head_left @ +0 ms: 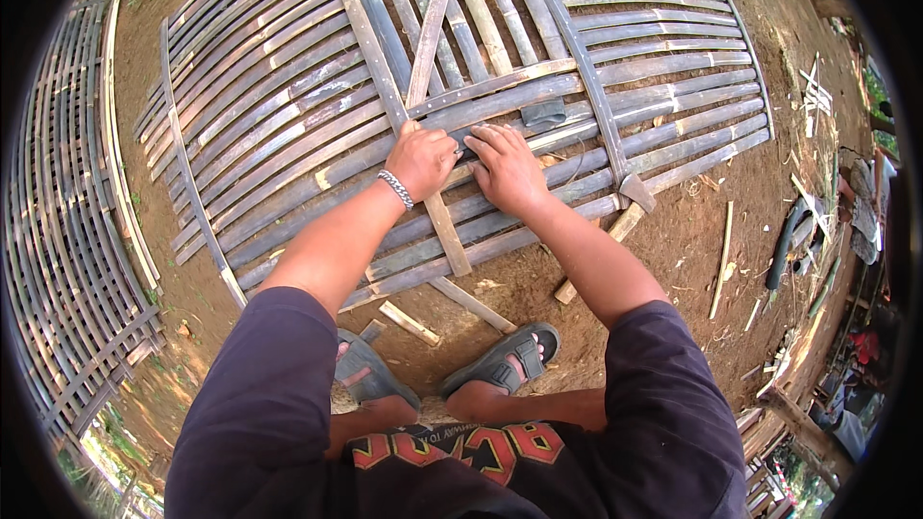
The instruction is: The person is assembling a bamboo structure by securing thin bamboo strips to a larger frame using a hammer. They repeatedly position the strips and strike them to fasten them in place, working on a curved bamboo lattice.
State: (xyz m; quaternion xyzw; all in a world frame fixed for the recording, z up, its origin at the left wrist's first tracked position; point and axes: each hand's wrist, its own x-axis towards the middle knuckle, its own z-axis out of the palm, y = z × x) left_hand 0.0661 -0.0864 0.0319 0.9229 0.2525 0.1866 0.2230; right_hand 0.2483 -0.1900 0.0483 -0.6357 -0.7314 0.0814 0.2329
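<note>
"Where are the bamboo slats (500, 103) laid?"
"Side to side, right under the left hand (420, 160), curled tight, and the right hand (507, 169), half bent."
"Is anything held?"
"That can't be told."

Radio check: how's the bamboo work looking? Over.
Left hand and right hand close together on bamboo panel. Short dark piece lying on it. Loose strip on the ground.

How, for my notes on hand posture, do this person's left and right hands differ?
The left hand is curled nearly into a fist; the right hand has its fingers less tightly bent. The left hand has a silver chain bracelet at its wrist; the right hand has none. Both are ungloved and over the bamboo panel.
</note>
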